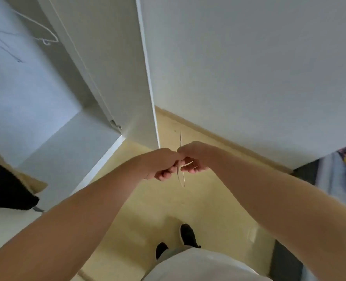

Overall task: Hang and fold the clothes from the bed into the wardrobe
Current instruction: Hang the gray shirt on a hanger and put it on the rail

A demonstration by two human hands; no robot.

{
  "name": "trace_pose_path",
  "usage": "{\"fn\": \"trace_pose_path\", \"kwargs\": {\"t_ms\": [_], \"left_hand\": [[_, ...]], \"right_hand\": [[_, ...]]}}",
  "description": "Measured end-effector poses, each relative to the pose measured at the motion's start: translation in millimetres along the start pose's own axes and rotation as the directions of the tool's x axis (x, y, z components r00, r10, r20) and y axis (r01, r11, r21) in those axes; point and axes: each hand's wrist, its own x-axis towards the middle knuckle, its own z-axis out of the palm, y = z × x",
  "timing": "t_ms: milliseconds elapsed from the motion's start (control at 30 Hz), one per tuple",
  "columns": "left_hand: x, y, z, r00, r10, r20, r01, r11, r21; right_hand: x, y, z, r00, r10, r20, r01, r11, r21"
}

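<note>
Head view, looking down, and the action is dead centre. The left hand (164, 165) and right hand (194, 157) meet knuckle to knuckle over the yellow floor (168, 209). Both sets of fingers are curled tight and pinch one thin pale wire hanger (180, 138). At least I judge it a hanger: it is turned edge-on, so it reads as a slim, slightly bent line.

Its long axis runs away from the body. One end pokes out beyond the knuckles toward the wall and the other trails down below the fingers. No garment hangs on it.

The open wardrobe (66, 142) lies up and to the left of the hands, its door (107, 57) swung wide just beyond them, so the left hand is the nearer one. Inside, up high, a white hanger (46, 35) dangles bare, and a dark garment (4, 185) sits at the left edge.

The clothes (334, 179), blue fabric with something flowery above it, wait at the far right edge, well apart from the hands and on the right hand's side.

My call: the hanger needs turning flat and carrying right to reach a garment, since nothing is in reach here.
</note>
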Motion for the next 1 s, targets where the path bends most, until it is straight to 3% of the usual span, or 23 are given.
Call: {"fn": "trace_pose_path", "kwargs": {"t_ms": [233,433,600,733,1000], "left_hand": [[56.6,74.1,104.1,0.980,0.132,0.151,-0.186,0.883,0.431],[79.6,135.3,222.6,0.932,0.209,0.297,-0.349,0.743,0.571],[87.8,187.9,316.3,0.865,0.287,0.412,-0.497,0.605,0.622],[101.6,231.9,382.8,0.815,0.356,0.457,-0.579,0.517,0.630],[152.1,295.6,493.4,0.778,0.379,0.501,-0.629,0.490,0.604]], "right_hand": [[-48.3,122.7,-71.1,0.954,0.185,-0.234,-0.089,0.925,0.368],[-105.8,212.5,-131.8,0.854,0.319,-0.411,0.004,0.785,0.620],[-146.9,275.8,-192.7,0.709,0.420,-0.566,0.163,0.684,0.711],[-166.4,331.0,-240.2,0.538,0.460,-0.706,0.339,0.649,0.681],[-180.4,418.6,-323.9,0.261,0.618,-0.741,0.450,0.602,0.660]]}}
